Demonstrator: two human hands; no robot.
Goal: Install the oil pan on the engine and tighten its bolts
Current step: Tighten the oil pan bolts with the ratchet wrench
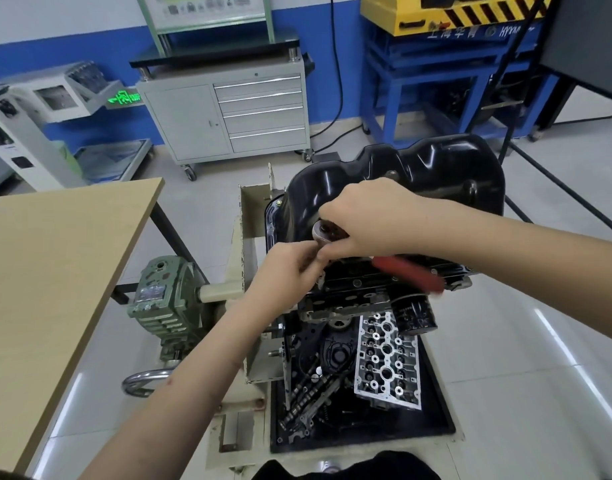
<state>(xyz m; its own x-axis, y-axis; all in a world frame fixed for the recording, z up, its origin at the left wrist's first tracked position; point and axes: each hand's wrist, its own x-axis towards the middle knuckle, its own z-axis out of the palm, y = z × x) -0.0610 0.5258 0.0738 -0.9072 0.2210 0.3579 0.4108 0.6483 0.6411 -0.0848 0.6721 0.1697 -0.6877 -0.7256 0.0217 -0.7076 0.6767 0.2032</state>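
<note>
both hands (332, 244) hide the ratchet (406, 268) head and bolt

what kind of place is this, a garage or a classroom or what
Most likely an automotive training workshop. An engine sits on a rotating stand with its black oil pan uppermost, a grey wheeled tool cabinet stands by the blue wall, and a bare cylinder head lies in the tray below.

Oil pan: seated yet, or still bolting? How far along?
Seated: the black oil pan sits on the engine, with one bolt visible at the far-left flange. In hand: the right hand holds the head of a red-handled ratchet at the near edge while the left hand steadies below it. How many bolts remain can't be told.
</note>
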